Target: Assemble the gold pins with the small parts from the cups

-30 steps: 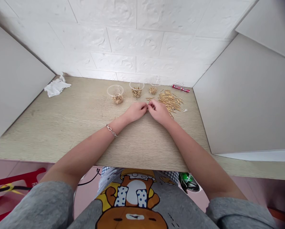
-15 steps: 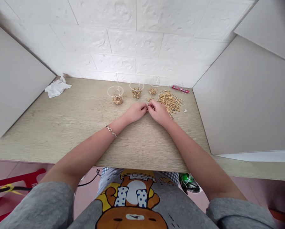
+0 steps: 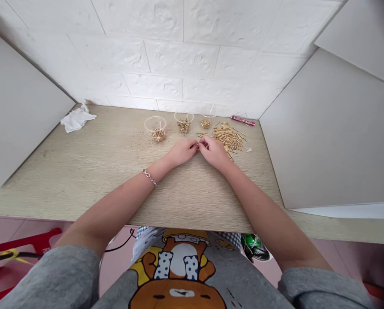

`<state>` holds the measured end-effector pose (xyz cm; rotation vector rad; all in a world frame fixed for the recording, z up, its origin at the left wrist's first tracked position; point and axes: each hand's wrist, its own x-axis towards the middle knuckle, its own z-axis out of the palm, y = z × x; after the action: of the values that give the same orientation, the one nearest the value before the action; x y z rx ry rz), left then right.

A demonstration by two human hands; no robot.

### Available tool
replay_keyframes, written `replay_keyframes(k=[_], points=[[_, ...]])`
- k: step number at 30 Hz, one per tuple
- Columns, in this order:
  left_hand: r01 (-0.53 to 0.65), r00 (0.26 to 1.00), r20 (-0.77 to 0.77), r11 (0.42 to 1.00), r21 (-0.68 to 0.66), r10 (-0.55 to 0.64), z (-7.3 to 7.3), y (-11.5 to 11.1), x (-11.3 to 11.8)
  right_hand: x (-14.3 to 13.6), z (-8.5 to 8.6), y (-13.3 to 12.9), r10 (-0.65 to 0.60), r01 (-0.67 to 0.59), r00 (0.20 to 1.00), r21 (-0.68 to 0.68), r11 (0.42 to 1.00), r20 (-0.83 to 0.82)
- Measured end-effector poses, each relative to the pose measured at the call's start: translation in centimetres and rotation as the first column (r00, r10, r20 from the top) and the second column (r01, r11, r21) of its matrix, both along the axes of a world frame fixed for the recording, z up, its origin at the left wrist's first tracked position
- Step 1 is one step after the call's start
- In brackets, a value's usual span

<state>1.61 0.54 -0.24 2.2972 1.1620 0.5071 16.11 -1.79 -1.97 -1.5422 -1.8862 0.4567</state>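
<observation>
Gold pins (image 3: 227, 137) lie in a loose pile on the right of the wooden tabletop (image 3: 192, 193), towards the far side, a few strays just left of the heap. Left hand (image 3: 182, 152) and right hand (image 3: 215, 152) meet just left of and near the pile, fingertips together. Both pinched narrow on a thin piece (image 3: 196, 145) between them; one piece or two joined, cannot tell, too small. Right hand partly covers the pile's near left edge.

Three clear cups in a row beyond the hands, all upright, small gold bits at the bottom of each: left cup (image 3: 155, 131) nearest, middle cup (image 3: 176, 119) farther, right cup (image 3: 208, 116) farthest, just left of the pile.

Red wrapper (image 3: 243, 120) far right, beyond the pile, near the wall (image 3: 182, 56). White scrap (image 3: 249, 150) just right of the pile. Crumpled tissue (image 3: 77, 118) far left, by the left panel (image 3: 21, 107). Chain bracelet (image 3: 150, 177) on left wrist. Grey shirt (image 3: 249, 279) with bear print, near edge.
</observation>
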Motion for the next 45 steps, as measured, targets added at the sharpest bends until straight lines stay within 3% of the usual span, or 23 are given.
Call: replay_keyframes(k=[16, 45], points=[[0.013, 0.999, 0.046, 0.997, -0.073, -0.01, -0.06, 0.17, -0.18, 0.22, -0.12, 0.17, 0.011, -0.01, 0.999, 0.024, 1.0, -0.047], [0.037, 0.998, 0.045, 0.999, 0.006, -0.037, -0.06, 0.08, -0.05, -0.11, 0.2, -0.19, 0.001, 0.001, 0.998, 0.03, 1.0, -0.061]])
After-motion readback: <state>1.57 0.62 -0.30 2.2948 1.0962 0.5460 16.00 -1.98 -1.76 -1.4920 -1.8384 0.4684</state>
